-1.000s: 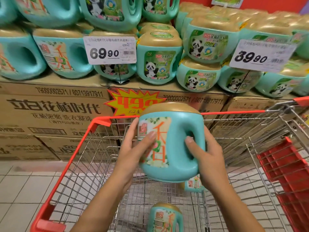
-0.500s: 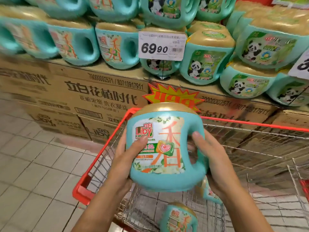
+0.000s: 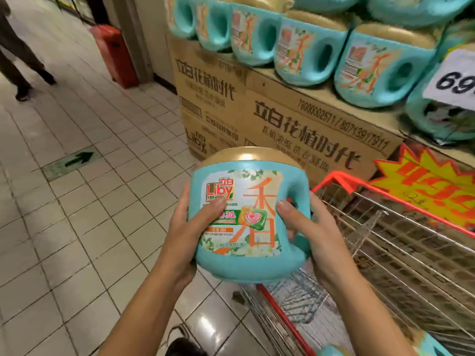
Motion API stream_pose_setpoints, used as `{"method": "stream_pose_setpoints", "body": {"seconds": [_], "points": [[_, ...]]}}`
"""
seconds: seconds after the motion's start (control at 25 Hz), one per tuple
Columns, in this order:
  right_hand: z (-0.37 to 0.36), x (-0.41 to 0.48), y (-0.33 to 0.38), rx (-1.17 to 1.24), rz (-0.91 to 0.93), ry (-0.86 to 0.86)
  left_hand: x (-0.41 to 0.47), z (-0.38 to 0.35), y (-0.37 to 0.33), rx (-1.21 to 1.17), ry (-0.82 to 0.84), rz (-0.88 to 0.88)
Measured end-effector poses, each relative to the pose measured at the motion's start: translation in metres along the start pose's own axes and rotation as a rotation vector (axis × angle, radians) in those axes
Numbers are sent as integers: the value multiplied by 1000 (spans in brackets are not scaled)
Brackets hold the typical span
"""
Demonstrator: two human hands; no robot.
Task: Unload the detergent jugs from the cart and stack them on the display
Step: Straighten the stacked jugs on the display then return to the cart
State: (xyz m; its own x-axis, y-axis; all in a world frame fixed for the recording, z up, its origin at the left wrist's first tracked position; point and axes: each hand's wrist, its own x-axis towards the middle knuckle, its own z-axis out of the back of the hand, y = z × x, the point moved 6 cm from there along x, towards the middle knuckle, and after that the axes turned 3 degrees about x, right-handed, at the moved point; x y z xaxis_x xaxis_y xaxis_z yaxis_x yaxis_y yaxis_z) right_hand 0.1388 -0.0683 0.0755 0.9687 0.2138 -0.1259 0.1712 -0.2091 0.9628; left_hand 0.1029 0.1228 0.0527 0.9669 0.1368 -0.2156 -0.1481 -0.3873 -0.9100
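- The left hand grips the left side of the jug. Its thumb lies flat on the label.
- The right hand grips the handle side. Its thumb is on the front and its fingers curl round the back.
- The jug is blue-green with a gold lid on top (the label says "Liby"). It is held straight up in the air between both hands, over the floor, just beside the front corner of the cart.
- The cart is made of wire with a red rim. It is to the right of the jug. A bit of another jug peeks in at the bottom edge there.
- A row of jugs sits on brown cardboard boxes, higher up and to the right.
- A white price sign hangs in front of them. A yellow star sign is behind the cart.
- The floor has pale tiles and a green arrow.
- Far off, a red bin stands by a pillar, and a person is walking.
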Motion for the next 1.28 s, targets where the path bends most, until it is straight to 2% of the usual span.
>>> {"method": "stream_pose_setpoints", "body": {"seconds": [0.28, 0.52, 0.72, 0.88, 1.08, 1.28], "points": [[-111, 72, -27, 59, -20, -30, 65, 104, -64, 67, 66, -48], [-138, 126, -27, 106, -6, -111, 135, 128, -80, 51, 141, 13], [-129, 197, -2, 157, 74, -198, 230, 106, -101, 23, 233, 10], [-119, 255, 48, 212, 173, -224, 305, 63, -145, 46, 356, -40], [-107, 308, 132, 29, 350, -297, 369, 7, -210, 13, 500, -174], [-115, 349, 191, -106, 531, -290, 420, -21, -266, 43, 571, -309]]}}
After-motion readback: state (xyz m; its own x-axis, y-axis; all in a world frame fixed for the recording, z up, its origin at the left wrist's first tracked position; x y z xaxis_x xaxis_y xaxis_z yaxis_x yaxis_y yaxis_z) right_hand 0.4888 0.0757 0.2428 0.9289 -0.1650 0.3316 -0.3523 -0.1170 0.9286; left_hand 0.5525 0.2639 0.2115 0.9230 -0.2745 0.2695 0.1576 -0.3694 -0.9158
